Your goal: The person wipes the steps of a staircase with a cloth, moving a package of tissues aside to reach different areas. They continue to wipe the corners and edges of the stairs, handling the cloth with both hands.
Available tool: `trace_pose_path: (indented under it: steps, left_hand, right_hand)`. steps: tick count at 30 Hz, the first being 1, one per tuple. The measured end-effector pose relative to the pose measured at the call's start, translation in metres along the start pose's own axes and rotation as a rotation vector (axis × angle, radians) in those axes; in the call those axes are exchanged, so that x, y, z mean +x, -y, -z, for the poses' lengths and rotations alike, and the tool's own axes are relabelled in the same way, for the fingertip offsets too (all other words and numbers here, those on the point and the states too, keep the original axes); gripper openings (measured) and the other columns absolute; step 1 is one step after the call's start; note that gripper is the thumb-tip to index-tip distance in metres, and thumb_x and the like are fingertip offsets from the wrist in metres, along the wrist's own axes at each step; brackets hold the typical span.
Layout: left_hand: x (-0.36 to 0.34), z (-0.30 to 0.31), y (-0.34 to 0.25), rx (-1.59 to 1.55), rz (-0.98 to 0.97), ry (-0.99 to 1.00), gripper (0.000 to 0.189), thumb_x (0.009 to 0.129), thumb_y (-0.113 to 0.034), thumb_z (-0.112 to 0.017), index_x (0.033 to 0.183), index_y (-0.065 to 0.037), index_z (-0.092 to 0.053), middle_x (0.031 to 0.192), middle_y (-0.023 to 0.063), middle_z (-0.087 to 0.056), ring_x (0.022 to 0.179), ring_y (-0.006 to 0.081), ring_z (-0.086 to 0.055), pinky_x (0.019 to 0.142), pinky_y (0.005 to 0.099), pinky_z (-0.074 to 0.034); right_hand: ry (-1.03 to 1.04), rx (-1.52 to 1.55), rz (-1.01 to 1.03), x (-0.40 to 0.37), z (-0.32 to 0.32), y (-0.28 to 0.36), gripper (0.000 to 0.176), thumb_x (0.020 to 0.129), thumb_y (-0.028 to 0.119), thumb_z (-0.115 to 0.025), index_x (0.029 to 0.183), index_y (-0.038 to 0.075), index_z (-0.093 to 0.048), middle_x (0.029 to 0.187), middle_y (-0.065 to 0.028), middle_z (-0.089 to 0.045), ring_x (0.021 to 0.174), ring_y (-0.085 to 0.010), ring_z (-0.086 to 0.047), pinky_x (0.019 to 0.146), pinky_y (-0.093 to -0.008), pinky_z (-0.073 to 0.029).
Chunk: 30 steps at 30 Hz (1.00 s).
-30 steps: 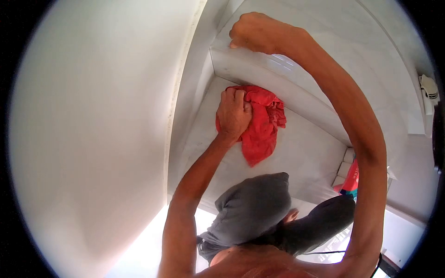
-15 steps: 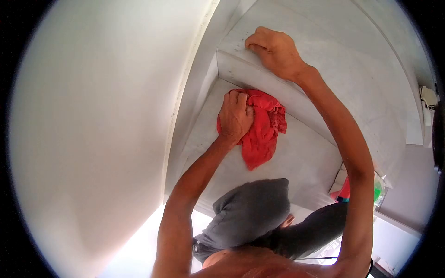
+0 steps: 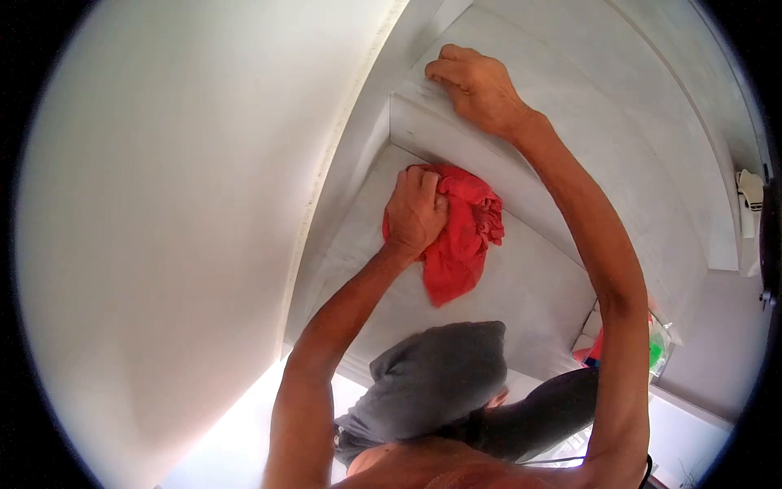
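Pressing a red cloth (image 3: 460, 244) onto the white step (image 3: 529, 285), the left hand (image 3: 415, 213) is closed like a fist, with the fingers bunching the upper part of the cloth. The cloth lies at the back of this step, near its left corner, touching the riser of the upper step (image 3: 586, 138); its loose end hangs toward the front edge. The right hand (image 3: 476, 85) rests on the front edge of the upper step, close to its left end. Its fingers are bent and loosely curled, and it holds no object, only leaning on the stone. The white wall (image 3: 204, 204) runs along the left side of both steps. A knee in grey trousers (image 3: 440, 379) is at the front edge of the lower step.
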State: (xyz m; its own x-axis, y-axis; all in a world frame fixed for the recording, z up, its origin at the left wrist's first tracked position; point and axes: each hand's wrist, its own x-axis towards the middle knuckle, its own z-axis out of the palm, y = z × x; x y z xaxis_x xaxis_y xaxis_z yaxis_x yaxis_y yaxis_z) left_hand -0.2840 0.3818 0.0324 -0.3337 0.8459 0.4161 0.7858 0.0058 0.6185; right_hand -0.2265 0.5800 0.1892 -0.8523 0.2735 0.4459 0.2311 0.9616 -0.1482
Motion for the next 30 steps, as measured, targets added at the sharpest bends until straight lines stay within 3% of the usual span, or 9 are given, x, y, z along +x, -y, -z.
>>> trace_pose_path:
  steps: [5, 8, 30]
  left_hand:
    - [0.0, -0.001, -0.002, -0.006, 0.018, 0.03, 0.034, 0.079, -0.006, -0.068, 0.111, -0.005, -0.056, 0.114, 0.0193, -0.057, 0.11, 0.0431, -0.056, 0.088, 0.055, -0.052]
    - [0.0, 0.001, 0.0, 0.013, 0.002, 0.007, 0.033, 0.08, -0.007, -0.067, 0.111, -0.005, -0.056, 0.115, 0.0191, -0.057, 0.109, 0.0429, -0.056, 0.088, 0.055, -0.052]
    - [-0.004, 0.001, 0.001, 0.019, -0.007, 0.012, 0.034, 0.079, -0.006, -0.068, 0.11, -0.005, -0.055, 0.114, 0.0189, -0.057, 0.108, 0.0428, -0.056, 0.088, 0.0555, -0.052]
  right_hand:
    - [0.06, 0.006, -0.068, -0.011, 0.01, 0.001, 0.028, 0.079, -0.001, -0.06, 0.103, 0.006, -0.071, 0.101, -0.0147, -0.064, 0.096, -0.0401, -0.064, 0.082, -0.05, -0.056]
    - [-0.019, -0.005, -0.007, -0.003, 0.001, -0.001, 0.027, 0.078, -0.003, -0.059, 0.101, 0.004, -0.071, 0.1, -0.0154, -0.064, 0.096, -0.0405, -0.064, 0.082, -0.0504, -0.056]
    - [-0.015, 0.005, 0.027, -0.005, 0.0, 0.003, 0.024, 0.076, 0.0, -0.06, 0.098, 0.005, -0.069, 0.098, -0.0133, -0.063, 0.097, -0.0398, -0.064, 0.081, -0.0501, -0.055]
